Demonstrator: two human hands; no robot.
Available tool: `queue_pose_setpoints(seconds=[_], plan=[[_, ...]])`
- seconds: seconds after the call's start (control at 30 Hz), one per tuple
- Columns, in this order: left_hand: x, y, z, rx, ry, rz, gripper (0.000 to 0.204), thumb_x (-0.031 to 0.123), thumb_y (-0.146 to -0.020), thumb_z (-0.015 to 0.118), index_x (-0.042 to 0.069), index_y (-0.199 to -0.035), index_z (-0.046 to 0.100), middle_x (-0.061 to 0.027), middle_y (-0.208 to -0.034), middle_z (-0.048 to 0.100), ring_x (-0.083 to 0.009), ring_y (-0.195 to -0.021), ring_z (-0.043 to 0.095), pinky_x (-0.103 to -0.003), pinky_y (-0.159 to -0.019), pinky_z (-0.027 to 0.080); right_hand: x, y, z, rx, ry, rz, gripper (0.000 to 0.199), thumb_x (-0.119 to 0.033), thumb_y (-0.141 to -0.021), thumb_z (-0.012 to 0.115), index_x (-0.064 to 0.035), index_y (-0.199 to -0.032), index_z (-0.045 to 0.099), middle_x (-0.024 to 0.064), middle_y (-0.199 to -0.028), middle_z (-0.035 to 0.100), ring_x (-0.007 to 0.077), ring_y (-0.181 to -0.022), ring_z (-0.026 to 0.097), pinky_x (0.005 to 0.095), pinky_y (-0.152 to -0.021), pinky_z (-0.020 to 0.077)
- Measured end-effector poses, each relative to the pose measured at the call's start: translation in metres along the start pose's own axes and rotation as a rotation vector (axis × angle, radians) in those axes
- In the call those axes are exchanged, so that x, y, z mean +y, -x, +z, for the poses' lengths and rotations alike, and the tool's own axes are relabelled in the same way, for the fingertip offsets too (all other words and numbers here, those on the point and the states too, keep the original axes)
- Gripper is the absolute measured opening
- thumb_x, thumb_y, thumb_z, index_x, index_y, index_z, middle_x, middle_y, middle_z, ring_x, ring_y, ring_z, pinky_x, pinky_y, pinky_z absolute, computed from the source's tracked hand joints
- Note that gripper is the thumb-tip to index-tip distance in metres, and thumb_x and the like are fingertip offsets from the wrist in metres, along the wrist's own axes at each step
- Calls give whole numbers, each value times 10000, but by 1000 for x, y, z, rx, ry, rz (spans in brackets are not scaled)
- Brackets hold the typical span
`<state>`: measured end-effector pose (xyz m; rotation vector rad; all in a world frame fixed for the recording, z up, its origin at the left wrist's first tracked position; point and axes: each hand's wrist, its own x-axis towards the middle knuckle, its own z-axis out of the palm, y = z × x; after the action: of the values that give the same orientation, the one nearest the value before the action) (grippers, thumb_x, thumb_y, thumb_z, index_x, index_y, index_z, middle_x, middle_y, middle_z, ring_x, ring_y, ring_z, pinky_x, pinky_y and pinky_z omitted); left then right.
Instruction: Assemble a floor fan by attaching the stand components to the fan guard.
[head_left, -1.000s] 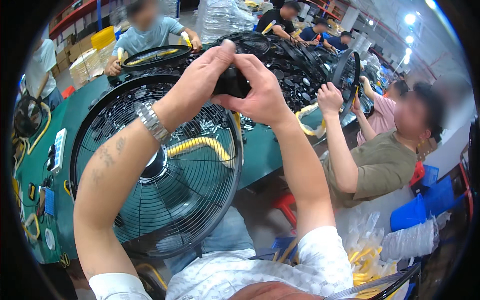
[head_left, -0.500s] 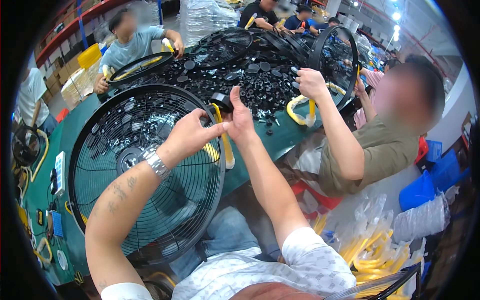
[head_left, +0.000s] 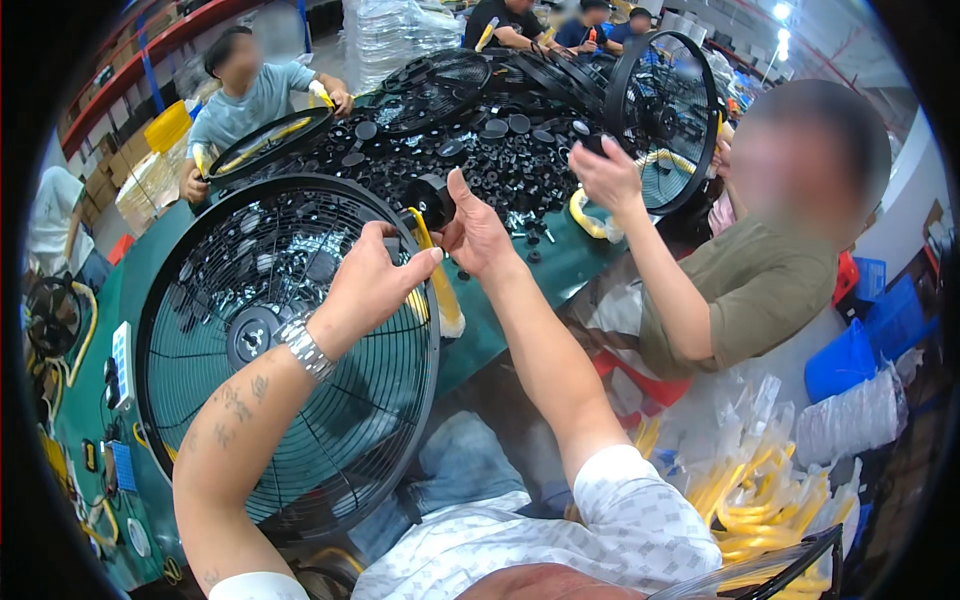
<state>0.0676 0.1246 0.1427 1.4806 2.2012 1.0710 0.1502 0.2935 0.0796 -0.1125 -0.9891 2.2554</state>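
Note:
A large round black fan (head_left: 345, 420) with a wire guard stands tilted on the table in front of me. My left hand (head_left: 365, 275), wearing a metal watch, is curled at its right rim, with the thumb across the yellow tube (head_left: 447, 290) of the stand. Beyond that tube, my right hand (head_left: 482, 235) grips a black round knob (head_left: 430, 200) at the rim, thumb pointing up. The fingertips of this hand are partly hidden behind the knob and tube.
Black knobs, discs and bolts (head_left: 490, 150) are heaped across the green table (head_left: 480, 345). On the right, a co-worker (head_left: 760, 260) holds another fan (head_left: 665, 120); a co-worker (head_left: 250, 95) handles one at far left. Bagged yellow tubes (head_left: 750, 490) lie lower right.
My hands stay at the fan's rim, and the knob in my right hand has turned, showing more of its side. The right co-worker's near hand has opened out, with a black piece at its fingers.

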Motion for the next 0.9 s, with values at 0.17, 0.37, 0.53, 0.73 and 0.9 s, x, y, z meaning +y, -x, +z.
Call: queue_pose_setpoints(seconds=[0.17, 0.37, 0.53, 0.73, 0.9], plan=[[2, 1, -2, 46, 26, 85, 657, 408, -800, 698, -100, -1179, 526, -272, -1062, 631, -356, -999, 629, -392, -876, 485, -5, 4, -10, -155, 47, -18, 316, -171, -934, 612, -57, -1215, 524, 26, -1058, 629, 123, -960, 626, 293, -823, 518], [2, 0, -3, 23, -20, 82, 646, 405, -802, 693, -101, -1170, 534, -266, -1031, 634, -350, -972, 633, -396, -847, 491, -18, -2, -21, -387, 156, -60, 541, -97, -881, 643, -44, -1376, 431, 129, -1355, 516, 221, -1176, 564, 344, -1001, 458], [3, -3, -3, 4, -20, 70, 627, 408, -799, 690, -99, -1137, 543, -262, -987, 638, -346, -923, 640, -395, -807, 498, -44, -6, -9, -316, 635, 23, 499, -156, -898, 631, -66, -1368, 490, 64, -1254, 575, 120, -1092, 573, 283, -920, 479], [-1, -4, -2, 25, -15, 112, 600, 397, -799, 683, -99, -1110, 549, -235, -885, 645, -340, -819, 644, -400, -742, 503, -62, 1, 12, -222, 913, 89, 432, -312, -930, 619, -60, -1279, 593, 0, -937, 667, 69, -852, 616, 231, -724, 509], [-8, -7, 1, 27, -15, 119, 642, 407, -789, 680, -121, -1123, 534, -251, -878, 644, -356, -832, 650, -409, -748, 508, -59, 3, 9, -398, 809, -31, 447, -222, -925, 640, -86, -1341, 548, -20, -1014, 639, 59, -925, 571, 232, -825, 478]])
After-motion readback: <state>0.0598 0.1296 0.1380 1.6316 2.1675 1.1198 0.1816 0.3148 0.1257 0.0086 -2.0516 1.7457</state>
